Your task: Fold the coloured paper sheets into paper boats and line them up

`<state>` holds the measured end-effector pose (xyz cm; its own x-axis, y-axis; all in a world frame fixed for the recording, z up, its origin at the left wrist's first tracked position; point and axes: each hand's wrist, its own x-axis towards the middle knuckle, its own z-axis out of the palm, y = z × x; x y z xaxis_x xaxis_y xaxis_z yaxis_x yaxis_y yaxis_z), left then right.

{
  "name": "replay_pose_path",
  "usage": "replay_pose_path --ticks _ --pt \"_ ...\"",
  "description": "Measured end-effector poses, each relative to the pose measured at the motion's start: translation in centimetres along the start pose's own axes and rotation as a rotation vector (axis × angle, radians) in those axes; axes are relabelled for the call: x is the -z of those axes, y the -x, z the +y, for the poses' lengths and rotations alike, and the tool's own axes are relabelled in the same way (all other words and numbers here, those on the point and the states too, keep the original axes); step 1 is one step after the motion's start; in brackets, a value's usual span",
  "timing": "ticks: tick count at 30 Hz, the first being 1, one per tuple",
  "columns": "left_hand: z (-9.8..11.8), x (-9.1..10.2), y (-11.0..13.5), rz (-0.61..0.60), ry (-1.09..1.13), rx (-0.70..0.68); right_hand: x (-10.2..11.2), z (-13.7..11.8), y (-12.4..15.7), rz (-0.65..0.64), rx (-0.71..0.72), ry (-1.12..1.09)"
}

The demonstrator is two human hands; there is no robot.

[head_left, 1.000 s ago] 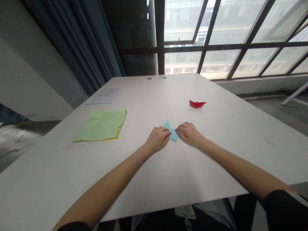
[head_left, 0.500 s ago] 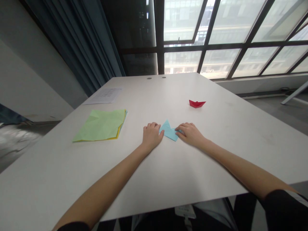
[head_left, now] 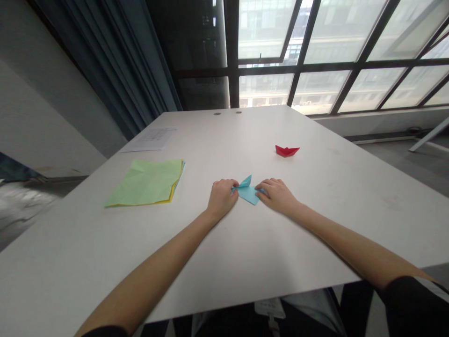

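Holding on the left: our left hand has its thumb and fingers drawn narrow around the left end of the folded blue paper.
Right hand: we have thumb and fingertips close together at the paper's right end, pressing or pinching it; we cannot tell which, since the fingers cover that edge.
Blue paper: it lies between our two hands on the white table, with a pointed flap tilted up at its far side and a flat part nearer us.
Red paper boat: it sits beyond our right hand, well apart from it.
Coloured sheets: to our left we see a stack, green on top, with yellow and blue edges showing beneath.
Printed page: it lies farther off, past the stack, its text too small for us to read.
Far side: a dark blue curtain hangs left of the windows.
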<state>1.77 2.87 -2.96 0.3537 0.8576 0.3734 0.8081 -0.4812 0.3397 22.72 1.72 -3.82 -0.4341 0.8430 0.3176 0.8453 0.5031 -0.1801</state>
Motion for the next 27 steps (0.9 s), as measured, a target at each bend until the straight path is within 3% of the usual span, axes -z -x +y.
replay_pose_path --ticks 10,16,22,27 --pt "-0.25 -0.31 0.2 -0.045 -0.093 -0.183 -0.02 -0.15 0.09 0.013 0.006 -0.005" --pt "-0.55 -0.62 0.23 -0.094 -0.077 -0.208 0.0 -0.27 0.1 0.008 0.176 -0.063" --pt "-0.47 -0.65 0.21 -0.137 -0.079 -0.286 -0.23 -0.01 -0.02 -0.005 0.234 -0.104" --pt "0.07 -0.48 0.14 -0.173 -0.204 -0.295 -0.24 0.0 0.0 0.009 0.327 -0.169"
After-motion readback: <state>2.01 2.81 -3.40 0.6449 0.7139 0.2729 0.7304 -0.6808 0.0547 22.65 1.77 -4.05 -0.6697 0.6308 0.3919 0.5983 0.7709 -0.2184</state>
